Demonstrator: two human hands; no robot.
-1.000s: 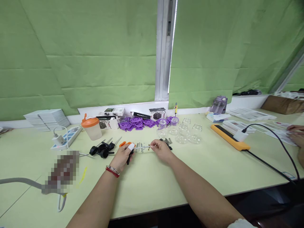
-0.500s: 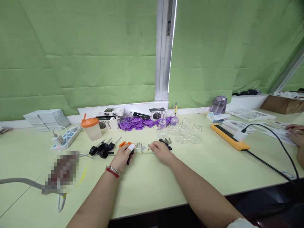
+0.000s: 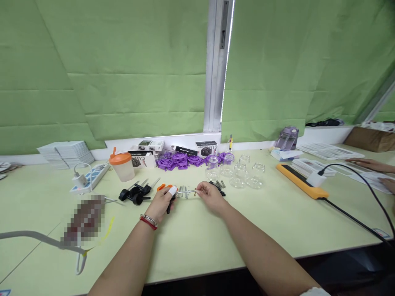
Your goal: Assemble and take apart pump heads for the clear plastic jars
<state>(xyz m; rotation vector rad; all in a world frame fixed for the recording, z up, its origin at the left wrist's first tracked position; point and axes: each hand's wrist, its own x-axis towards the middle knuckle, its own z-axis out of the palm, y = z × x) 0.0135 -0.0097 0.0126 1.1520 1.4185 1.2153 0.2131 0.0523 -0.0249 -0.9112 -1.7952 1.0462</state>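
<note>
My left hand (image 3: 163, 201), a white cot on one finger and a red and silver bracelet at the wrist, is closed on an orange-handled tool (image 3: 165, 190) that grips one end of a thin metal rod (image 3: 187, 192). My right hand (image 3: 210, 195) pinches the rod's other end, fingers pressed together. Both hands hover just above the pale green table (image 3: 197, 238). Several small screws and springs (image 3: 182, 193) lie under the rod. Black knobbed parts with metal pins (image 3: 135, 193) lie just left of my left hand.
Several clear glass jars (image 3: 239, 172) stand behind my right hand, purple plastic parts (image 3: 182, 159) and small boxes (image 3: 148, 146) further back. An orange-lidded cup (image 3: 121, 166) and power strip (image 3: 88, 177) sit left. An orange bar with a black cable (image 3: 302, 183) lies right. Another person's hand (image 3: 368, 164) rests far right.
Both hands stay on the rod. My right hand has slid a little to the left along it, toward my left hand. The view shifted slightly.
</note>
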